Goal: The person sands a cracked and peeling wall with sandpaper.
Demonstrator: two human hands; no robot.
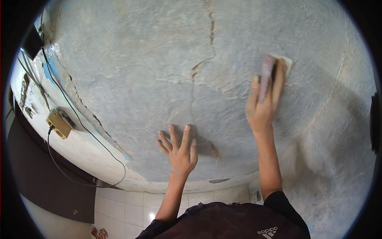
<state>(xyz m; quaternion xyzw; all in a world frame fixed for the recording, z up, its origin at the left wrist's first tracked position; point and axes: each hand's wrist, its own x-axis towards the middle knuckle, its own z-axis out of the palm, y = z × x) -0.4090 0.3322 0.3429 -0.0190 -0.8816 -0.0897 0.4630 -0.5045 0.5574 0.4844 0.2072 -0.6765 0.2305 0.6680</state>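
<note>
Before me is a grey plastered wall (143, 98) with a rough surface and a dark crack (212, 27) running down its upper middle. My left hand (181, 152) rests against the lower part of the wall, fingers spread and holding nothing. Higher up and to the right, my right hand (264, 109) grips a flat hand tool (268, 71), a sanding block or a float, with a pinkish strip and a pale plate. The pale plate faces the wall. Blur and my fingers hide part of the tool, so its exact kind is unclear.
At left, a yellowish power socket block (59, 124) holds a plug, and a black cable (82, 119) loops down the wall. A black box (32, 43) hangs above it, with keys (29, 112) nearby. A dark panel (50, 176) stands beside the white tiled floor (134, 210).
</note>
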